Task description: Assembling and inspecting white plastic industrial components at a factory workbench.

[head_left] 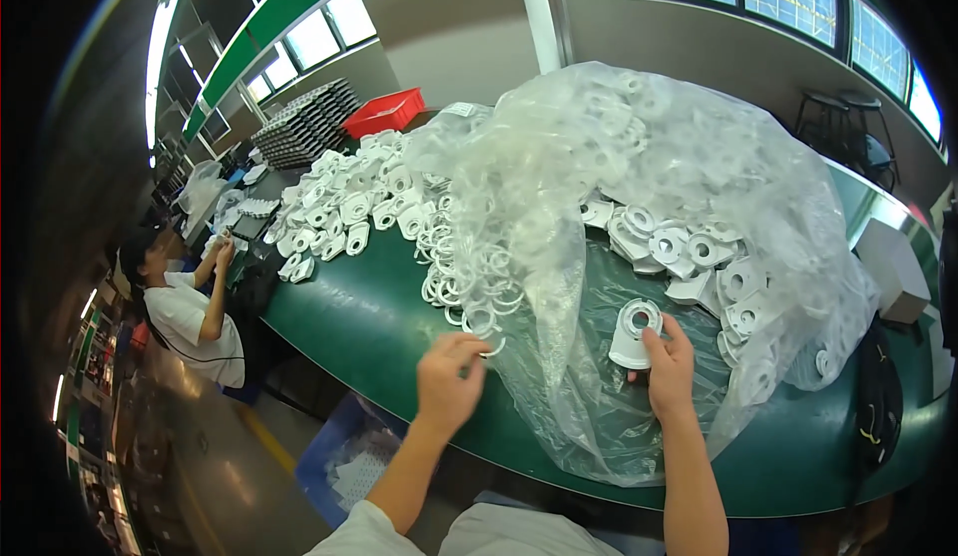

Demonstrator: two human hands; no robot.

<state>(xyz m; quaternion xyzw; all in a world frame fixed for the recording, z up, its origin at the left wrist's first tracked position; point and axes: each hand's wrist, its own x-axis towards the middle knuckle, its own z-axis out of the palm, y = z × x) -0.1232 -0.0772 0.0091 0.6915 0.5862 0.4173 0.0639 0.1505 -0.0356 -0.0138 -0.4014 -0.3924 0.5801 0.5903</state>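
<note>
My left hand (449, 378) is closed, with its fingertips pinching a thin white plastic ring (498, 348) just off the near edge of a heap of similar rings (439, 247). In my right hand (671, 368) is a white plastic part (627, 346), flat and tongue-shaped with a round collared hole at its far end. That hand is over the clear plastic sheet, in front of the mouth of a large clear plastic bag (619, 147). Several like white parts (689, 247) spill out of the bag's opening.
On the green table (339, 306), more white parts (344, 192) are heaped at the far left. Behind them are a red bin (387, 111) and stacked dark trays (304, 125). A blue bin (344, 446) stands below the near edge. Another person (190, 306) works at left.
</note>
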